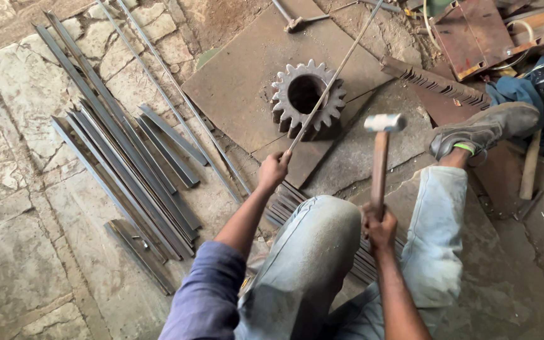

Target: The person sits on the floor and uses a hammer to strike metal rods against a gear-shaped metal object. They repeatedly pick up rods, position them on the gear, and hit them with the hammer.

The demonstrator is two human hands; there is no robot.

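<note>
Left hand (pixel 274 169): fingers closed around a thin rod (pixel 332 80) – mid-frame, lying across the gear (pixel 308 97).
Right hand (pixel 379 228): fist wrapped on a hammer (pixel 380 151) handle – head raised, right of the gear.

In the middle of the frame we see the gear (pixel 308 98) standing on a flat metal plate (pixel 240 75). The thin rod (pixel 332 79) lies across the gear, from our left hand (pixel 274 169) up to the upper right. The hammer (pixel 381 157) stands right of the gear, above our right hand (pixel 379 228). At the left, metal strips (pixel 127 164) lie on the stone floor (pixel 14 208). Our shoe (pixel 483 129) is at the right.
</note>
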